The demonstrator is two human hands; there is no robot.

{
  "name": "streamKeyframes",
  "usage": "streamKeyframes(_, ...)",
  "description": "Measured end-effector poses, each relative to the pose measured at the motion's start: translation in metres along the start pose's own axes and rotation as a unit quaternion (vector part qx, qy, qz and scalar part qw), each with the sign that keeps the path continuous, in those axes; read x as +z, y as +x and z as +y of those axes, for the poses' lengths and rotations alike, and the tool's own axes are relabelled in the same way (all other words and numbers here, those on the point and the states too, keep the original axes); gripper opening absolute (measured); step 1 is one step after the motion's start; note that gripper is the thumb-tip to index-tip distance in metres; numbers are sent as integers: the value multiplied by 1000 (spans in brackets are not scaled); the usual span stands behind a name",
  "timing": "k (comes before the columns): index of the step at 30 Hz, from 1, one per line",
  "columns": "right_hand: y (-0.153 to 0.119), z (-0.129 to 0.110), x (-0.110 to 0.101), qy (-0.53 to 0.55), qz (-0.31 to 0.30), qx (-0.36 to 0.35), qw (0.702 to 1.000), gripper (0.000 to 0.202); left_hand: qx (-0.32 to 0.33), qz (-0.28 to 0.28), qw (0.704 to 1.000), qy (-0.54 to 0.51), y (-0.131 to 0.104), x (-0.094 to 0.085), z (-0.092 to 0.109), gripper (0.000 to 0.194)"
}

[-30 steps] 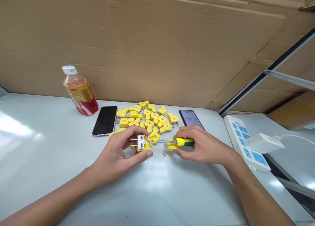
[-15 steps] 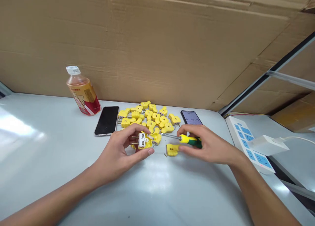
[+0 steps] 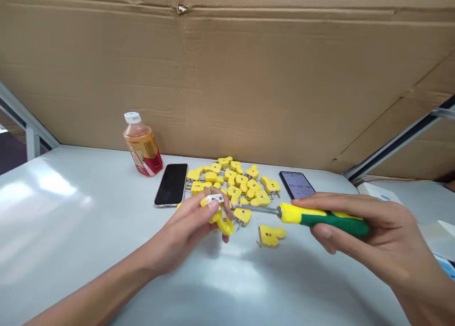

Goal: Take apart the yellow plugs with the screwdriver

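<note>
Between the thumb and fingers of my left hand is an opened yellow plug with a white insert. My right hand grips a screwdriver by its green and yellow handle. The shaft points left, its tip close to the held plug; whether they touch I cannot tell. Below the shaft, a loose yellow plug cover lies on the table, with a small screw beside it. Several yellow plugs with metal pins are heaped behind my left hand.
A black-screened phone and a drink bottle stand left of the heap. Another phone showing a timer lies at its right. A cardboard wall closes off the back. A white power strip is partly hidden behind my right hand.
My left hand has turned the plug so its pins no longer show. My right hand has raised the screwdriver nearer the camera, away from the loose cover. The view has shifted right to left.
</note>
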State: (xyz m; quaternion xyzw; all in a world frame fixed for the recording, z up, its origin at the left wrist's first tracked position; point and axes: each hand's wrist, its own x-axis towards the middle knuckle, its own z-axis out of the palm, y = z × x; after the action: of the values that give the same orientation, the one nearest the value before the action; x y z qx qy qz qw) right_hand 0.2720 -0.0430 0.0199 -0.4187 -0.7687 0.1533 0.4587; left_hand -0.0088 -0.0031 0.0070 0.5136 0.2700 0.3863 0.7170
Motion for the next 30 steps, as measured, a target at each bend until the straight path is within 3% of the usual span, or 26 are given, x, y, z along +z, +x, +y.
streamKeyframes(3, 7, -8, 0, 3, -33, -35, 999, 29, -27, -2, 998, -56, -1, 1, 1, 32)
streamKeyframes(7, 13, -19, 11, 17, -56, -32, 998, 33, -51, 15, 997, -56, 0, 0, -2, 36)
streamKeyframes(13, 7, -21, 29, 0, -17, -34, 999, 33, -78, 31, 994, -63, 1, 2, -8, 49)
streamKeyframes(19, -1, -17, 30, -27, -9, -50, 998, 31, -74, 25, 995, -61, -1, 2, -12, 48)
streamKeyframes(26, -2, -20, 33, -57, -27, -77, 995, 34, -28, 65, 995, 69, -2, -2, -18, 48)
streamKeyframes(30, -11, -24, 32, -150, -63, -119, 979, 36, 22, 110, 977, 183, -2, -1, -20, 51)
